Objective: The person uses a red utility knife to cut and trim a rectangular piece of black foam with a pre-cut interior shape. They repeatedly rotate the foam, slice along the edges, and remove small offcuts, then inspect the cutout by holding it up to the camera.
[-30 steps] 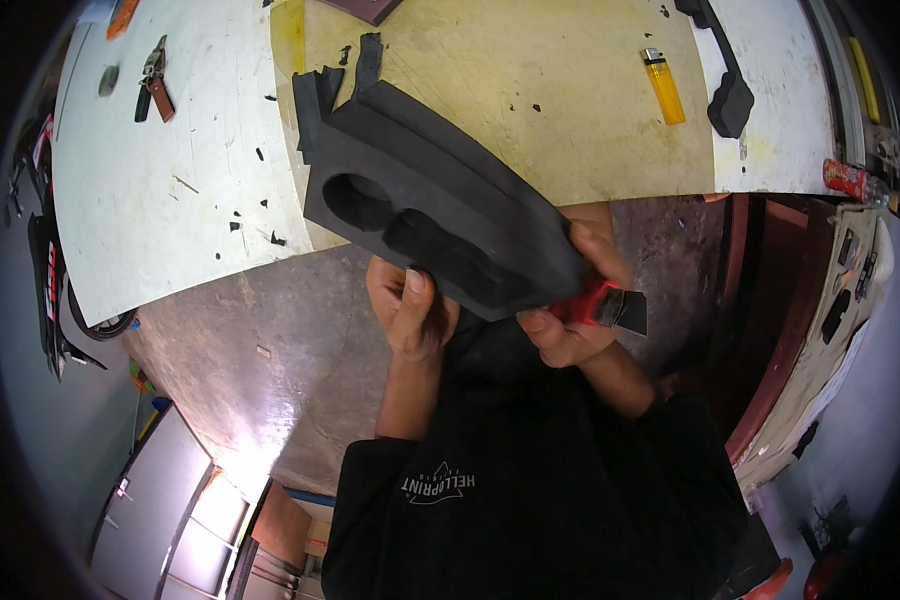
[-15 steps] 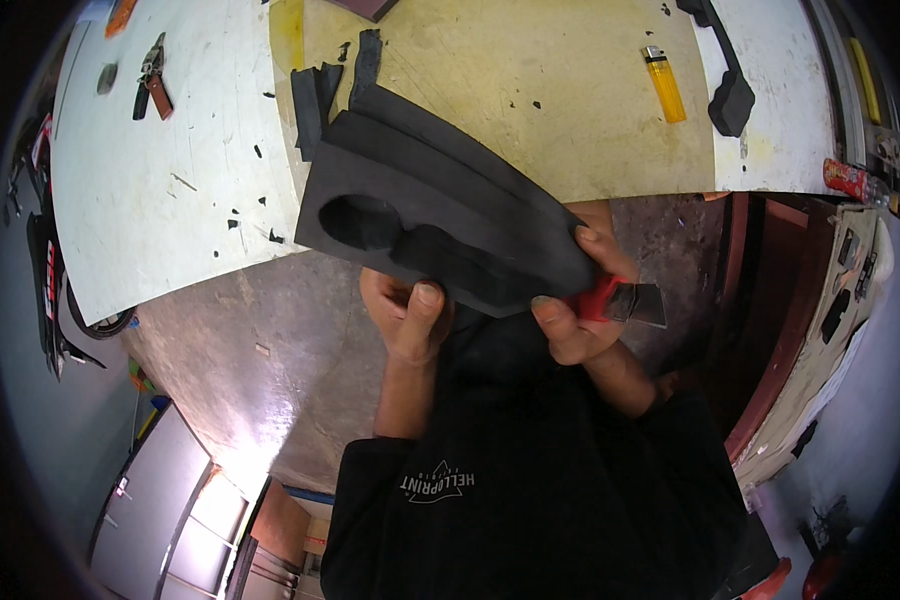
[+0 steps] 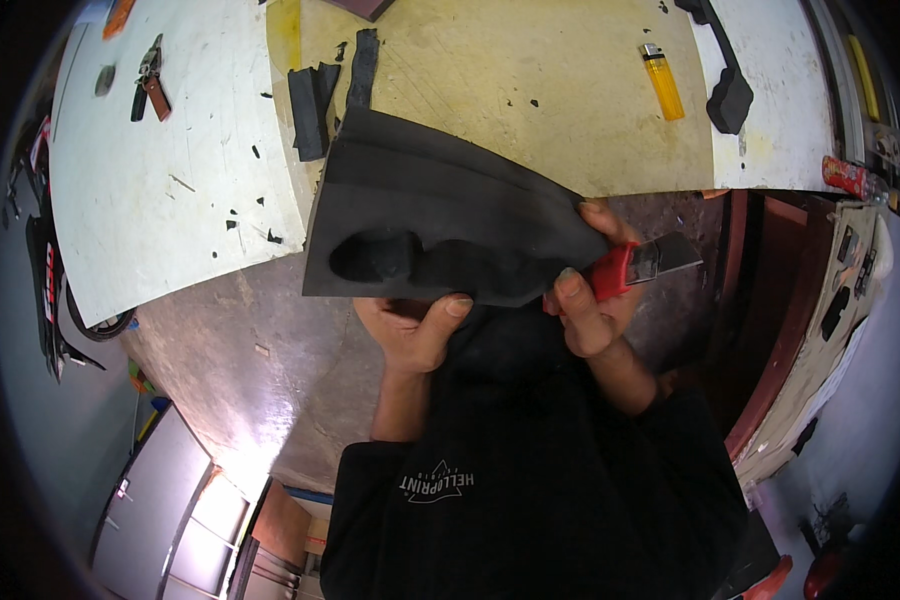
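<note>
A black foam block (image 3: 425, 190) with a rounded, carved hollow is held up in front of my chest, above the near edge of the table. My left hand (image 3: 415, 338) grips its lower edge, thumb on the near side and fingers underneath. At the block's right end, my right hand (image 3: 592, 322) is closed on the foam, its thumb against the lower corner. That same hand also holds a red utility knife (image 3: 615, 272), whose wide blade points right, away from the block. Part of the knife handle is hidden behind the thumb and foam.
On the table (image 3: 530, 150) behind the block lie black foam strips (image 3: 313, 112) and scattered scraps. A yellow lighter (image 3: 662, 82) and a black piece with a long arm (image 3: 730, 100) are at the right. Keys (image 3: 152, 80) lie at the far left.
Both hands have turned the foam block so its lower edge is nearly level and its hollow sits lower. The knife has moved up and right with my right hand.
</note>
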The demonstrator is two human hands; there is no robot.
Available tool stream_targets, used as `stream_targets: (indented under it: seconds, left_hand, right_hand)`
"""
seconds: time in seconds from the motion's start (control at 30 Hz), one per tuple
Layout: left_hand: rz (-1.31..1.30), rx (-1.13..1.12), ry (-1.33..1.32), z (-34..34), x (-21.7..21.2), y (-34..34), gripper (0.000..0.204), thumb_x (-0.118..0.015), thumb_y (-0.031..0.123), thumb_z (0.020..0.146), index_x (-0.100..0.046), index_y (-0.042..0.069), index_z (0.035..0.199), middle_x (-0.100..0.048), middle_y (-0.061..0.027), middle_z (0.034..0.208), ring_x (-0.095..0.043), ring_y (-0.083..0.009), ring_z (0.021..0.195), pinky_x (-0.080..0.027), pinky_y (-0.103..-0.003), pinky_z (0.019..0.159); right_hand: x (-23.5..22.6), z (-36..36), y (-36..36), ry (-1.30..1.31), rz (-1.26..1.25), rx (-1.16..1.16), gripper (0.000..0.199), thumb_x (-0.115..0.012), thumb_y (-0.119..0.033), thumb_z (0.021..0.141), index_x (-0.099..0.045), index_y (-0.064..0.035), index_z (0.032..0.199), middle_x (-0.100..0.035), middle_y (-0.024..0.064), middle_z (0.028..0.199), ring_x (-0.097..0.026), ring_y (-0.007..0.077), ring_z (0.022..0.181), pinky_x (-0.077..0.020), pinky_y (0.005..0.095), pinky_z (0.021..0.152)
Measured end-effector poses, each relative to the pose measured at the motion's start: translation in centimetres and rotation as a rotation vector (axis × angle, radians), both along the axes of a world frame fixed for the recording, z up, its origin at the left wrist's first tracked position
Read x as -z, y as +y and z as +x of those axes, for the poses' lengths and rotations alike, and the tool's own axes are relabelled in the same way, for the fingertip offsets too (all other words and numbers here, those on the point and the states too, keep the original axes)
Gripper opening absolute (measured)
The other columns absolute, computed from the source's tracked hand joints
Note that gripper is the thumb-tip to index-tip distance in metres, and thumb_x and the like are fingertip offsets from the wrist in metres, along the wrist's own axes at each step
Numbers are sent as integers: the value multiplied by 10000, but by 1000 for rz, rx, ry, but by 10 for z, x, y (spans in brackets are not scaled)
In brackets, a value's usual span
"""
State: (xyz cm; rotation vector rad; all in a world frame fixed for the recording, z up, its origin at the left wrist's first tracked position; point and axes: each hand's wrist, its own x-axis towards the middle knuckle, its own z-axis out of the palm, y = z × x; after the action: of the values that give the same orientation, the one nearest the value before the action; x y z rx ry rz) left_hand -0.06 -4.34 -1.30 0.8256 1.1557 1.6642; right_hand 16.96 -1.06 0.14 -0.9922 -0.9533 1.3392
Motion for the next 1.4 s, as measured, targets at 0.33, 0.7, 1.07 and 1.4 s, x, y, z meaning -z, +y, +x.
stream_targets:
  seconds: [0.33, 0.7, 1.07, 1.4]
  left_hand:
    - [30, 24, -2, 0, -2, 0, 615, -797, 37, 720, -465, -22, 1234, -554, -118, 1159, -570, -197, 1042, -466, -330, 923]
    - [74, 142, -249, 11, -15, 30, 537, -694, -9, 808, -450, -102, 1277, -602, -238, 1177, -629, -362, 1081, -505, -522, 953]
    - [22, 123, -285, 8, 7, 24, 733, -785, 210, 816, -357, -76, 1337, -624, -213, 1098, -682, -297, 915, -557, -401, 852]
    - [-81, 56, -252, 5, 10, 26, 437, -588, 138, 953, -411, -50, 1305, -637, -198, 1113, -692, -295, 921, -573, -334, 740]
  right_hand:
    - [1, -5, 6, 74, 141, -26, 519, -706, -105, 851, -464, 52, 1283, -525, 224, 1237, -521, 246, 1128, -399, 368, 980]
    - [-13, -3, 14, -105, -151, -42, 488, -708, -90, 840, -492, 80, 1243, -574, 58, 950, -492, 58, 731, -388, 183, 650]
    - [-16, -5, 26, -391, -153, 26, 298, -747, -140, 821, -629, 55, 1014, -570, 30, 783, -491, 85, 668, -405, 229, 605]
    - [-17, 11, 47, -117, -325, 281, 250, -699, -191, 881, -617, 29, 965, -543, -1, 589, -429, 62, 387, -314, 216, 367]
